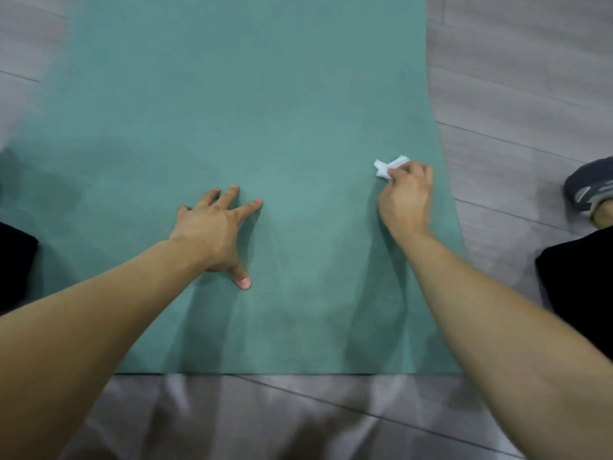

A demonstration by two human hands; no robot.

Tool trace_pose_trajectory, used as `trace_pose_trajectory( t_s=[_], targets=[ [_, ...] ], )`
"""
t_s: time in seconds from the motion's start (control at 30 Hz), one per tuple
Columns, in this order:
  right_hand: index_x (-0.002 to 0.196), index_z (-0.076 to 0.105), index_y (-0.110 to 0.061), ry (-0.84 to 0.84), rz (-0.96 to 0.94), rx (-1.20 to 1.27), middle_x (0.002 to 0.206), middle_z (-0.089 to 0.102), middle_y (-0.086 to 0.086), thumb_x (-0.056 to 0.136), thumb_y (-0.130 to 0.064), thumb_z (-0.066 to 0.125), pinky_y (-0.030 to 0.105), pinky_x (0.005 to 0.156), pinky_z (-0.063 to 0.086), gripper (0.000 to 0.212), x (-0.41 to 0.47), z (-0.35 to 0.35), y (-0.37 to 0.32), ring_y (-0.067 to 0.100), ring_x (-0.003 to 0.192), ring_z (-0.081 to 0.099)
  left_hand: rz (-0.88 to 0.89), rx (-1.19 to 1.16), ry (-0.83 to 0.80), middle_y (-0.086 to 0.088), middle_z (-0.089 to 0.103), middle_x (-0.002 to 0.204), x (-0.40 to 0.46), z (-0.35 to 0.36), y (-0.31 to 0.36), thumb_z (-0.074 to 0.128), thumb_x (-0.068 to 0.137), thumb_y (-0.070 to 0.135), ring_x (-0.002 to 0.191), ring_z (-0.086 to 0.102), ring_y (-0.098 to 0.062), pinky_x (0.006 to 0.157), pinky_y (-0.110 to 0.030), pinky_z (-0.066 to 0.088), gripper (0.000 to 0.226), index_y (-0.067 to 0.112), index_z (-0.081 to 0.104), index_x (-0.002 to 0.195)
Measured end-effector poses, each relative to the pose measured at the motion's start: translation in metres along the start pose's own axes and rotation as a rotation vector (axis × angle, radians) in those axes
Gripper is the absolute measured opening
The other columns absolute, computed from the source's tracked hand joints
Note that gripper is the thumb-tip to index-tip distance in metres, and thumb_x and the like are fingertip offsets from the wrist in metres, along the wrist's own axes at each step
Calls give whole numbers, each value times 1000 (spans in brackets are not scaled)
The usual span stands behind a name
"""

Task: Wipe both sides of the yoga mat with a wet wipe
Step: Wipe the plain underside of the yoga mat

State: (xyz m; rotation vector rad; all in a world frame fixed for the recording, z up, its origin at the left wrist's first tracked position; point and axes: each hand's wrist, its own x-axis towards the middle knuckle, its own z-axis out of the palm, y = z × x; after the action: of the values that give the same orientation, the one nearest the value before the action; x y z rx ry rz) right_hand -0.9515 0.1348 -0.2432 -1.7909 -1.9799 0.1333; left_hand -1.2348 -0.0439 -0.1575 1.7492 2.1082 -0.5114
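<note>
Left edge: a black-clad part of your leg [15, 263] sits at the frame's left border, partly over the mat's left side.

Floor: grey wood-look planks [517, 71] show on both sides of the mat and below its near edge.

Yoga mat: the teal mat [232, 94] lies flat on the floor and runs away from you, filling most of the view. Its near edge crosses the lower part of the frame, straight and square to you. Your arms cast soft shadows on it.

Left hand: your left hand [214, 230] is spread, palm down, on the mat left of centre. Fingers are straight and fanned; the thumb points back toward you. It holds nothing.

Right hand: your right hand [406, 197] is near the mat's right edge, fingers curled, pinching the wipe against the mat surface.

Wet wipe: the white wipe [388, 167] is bunched; part of it pokes out past your fingertips on the far-left side of the hand. The rest is hidden under the fingers.

Right edge: 1 grey shoe [588, 187] rests on the floor, well apart from the mat. Below it, a black-clad knee [580, 283] sits just beside the mat's right edge.
</note>
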Motion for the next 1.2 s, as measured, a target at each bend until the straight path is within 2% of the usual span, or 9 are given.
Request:
trace_pose_trajectory(
  t_s=[0.2, 0.3, 0.43, 0.57, 0.63, 0.7, 0.8, 1.03, 1.2],
  targets=[
    [91, 62, -8, -201, -338, 316, 94, 62, 14, 94, -13, 67, 46, 85, 46, 8, -104, 18, -131, 36, 93, 57, 0, 7, -5, 8, -10, 174, -1, -1, 2, 89, 32, 82, 161, 1, -25, 116, -59, 37, 163, 54, -7, 160],
    [118, 63, -10, -285, -314, 350, 102, 67, 10, 95, -15, 64, 48, 88, 52, 23, -80, 13, -125, 31, 99, 63, -2, 18, -2, 8, -9, 174, 0, -1, 2, 88, 30, 83, 161, 1, -25, 115, -58, 37, 163, 54, -7, 160],
    [108, 73, -20, -221, -401, 269, 87, 67, -5, 91, -36, 65, 43, 76, 58, 25, -58, -15, -98, 24, 85, 67, 7, 30, 8, 7, -9, 174, 0, 2, -1, 86, 30, 85, 161, 3, -26, 114, -58, 39, 163, 55, -7, 160],
    [142, 62, -18, 7, -407, 62, 141, 56, 12, 96, -29, 63, 46, 106, 45, 47, -30, -10, -78, 33, 132, 51, 2, 27, 3, 7, -10, 174, 0, 0, 1, 88, 33, 84, 161, 1, -25, 114, -57, 39, 162, 55, -8, 160],
    [163, 35, -20, -166, -342, -12, 171, 25, 12, 106, -32, 47, 47, 128, 21, 59, -5, 8, -71, 29, 159, 20, 1, 27, -4, 8, -11, 174, 0, -1, 2, 88, 33, 83, 161, 1, -25, 114, -56, 38, 162, 55, -8, 160],
    [168, 20, -21, -358, -304, -30, 176, 8, 7, 112, -36, 31, 46, 132, 4, 58, 10, 25, -63, 23, 163, 3, 3, 30, -3, 8, -11, 174, 0, -1, 2, 89, 32, 83, 161, 1, -25, 114, -56, 38, 162, 55, -8, 160],
    [166, 26, -16, -393, -319, -9, 175, 17, 7, 113, -34, 26, 41, 132, 1, 56, 6, 36, -69, 24, 162, 10, 1, 31, 1, 8, -10, 174, 0, 0, 0, 87, 32, 84, 161, 1, -25, 114, -56, 38, 162, 55, -8, 160],
    [157, 44, -8, -418, -836, 135, 166, 40, 9, 112, -29, 36, 42, 132, 15, 50, -88, 31, -100, 24, 158, 28, 8, 34, 4, 9, -9, 174, -1, -1, 0, 86, 32, 87, 161, 2, -24, 114, -57, 38, 162, 54, -7, 160],
    [146, 57, -5, -298, -472, 99, 154, 52, 17, 111, -26, 44, 46, 126, 30, 43, -28, 26, -45, 33, 149, 43, 12, 22, 9, 8, -9, 174, -2, 0, 0, 88, 32, 84, 161, 2, -24, 114, -57, 38, 162, 55, -7, 160]
  ],
)
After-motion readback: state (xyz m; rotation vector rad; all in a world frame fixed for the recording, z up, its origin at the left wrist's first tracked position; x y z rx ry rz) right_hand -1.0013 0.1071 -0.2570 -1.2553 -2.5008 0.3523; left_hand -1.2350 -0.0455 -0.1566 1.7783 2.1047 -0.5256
